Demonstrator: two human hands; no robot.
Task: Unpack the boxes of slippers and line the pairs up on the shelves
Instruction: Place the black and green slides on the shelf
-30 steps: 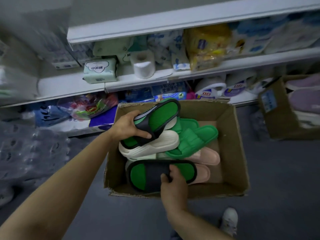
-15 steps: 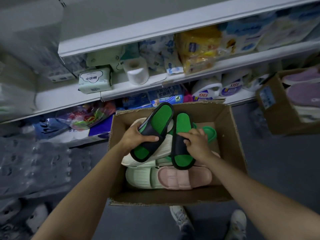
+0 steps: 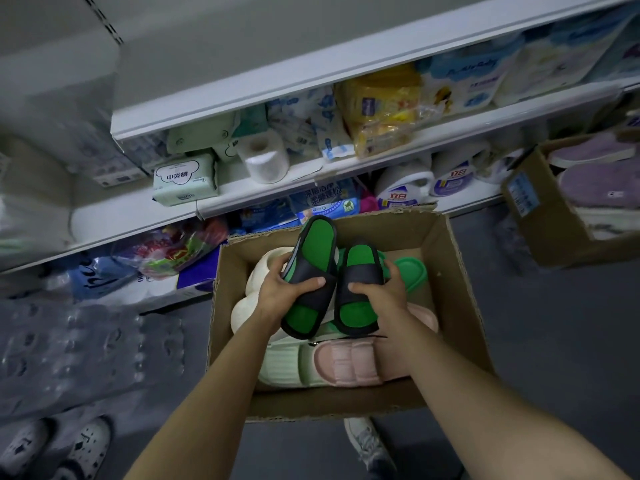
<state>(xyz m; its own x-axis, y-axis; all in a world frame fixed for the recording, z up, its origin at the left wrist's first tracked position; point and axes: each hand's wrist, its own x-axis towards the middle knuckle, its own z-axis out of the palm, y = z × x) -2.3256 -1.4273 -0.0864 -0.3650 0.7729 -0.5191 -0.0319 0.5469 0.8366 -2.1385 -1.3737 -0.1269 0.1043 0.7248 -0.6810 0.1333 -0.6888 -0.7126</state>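
An open cardboard box (image 3: 464,292) stands on the floor below me with several slippers inside. My left hand (image 3: 277,296) grips a black slipper with a green footbed (image 3: 317,247) across its strap. My right hand (image 3: 384,296) grips the matching black and green slipper (image 3: 358,258) the same way. Both slippers are held side by side over the box, toes pointing toward the shelves. Under them lie a pink slipper (image 3: 346,367), a pale green slipper (image 3: 280,367), white slippers (image 3: 263,268) and a solid green slipper (image 3: 410,273).
White shelves (image 3: 346,168) ahead hold tissue packs, a paper roll (image 3: 265,161) and detergent bottles (image 3: 401,188). A second box (image 3: 540,220) with purple slippers stands at the right. Wrapped water bottles (image 3: 69,355) and white clogs (image 3: 52,448) lie at the left. My shoe (image 3: 363,441) is behind the box.
My right hand lifted the second black and green slipper from the box's near side and turned it upright beside the one in my left hand. The two now sit parallel.
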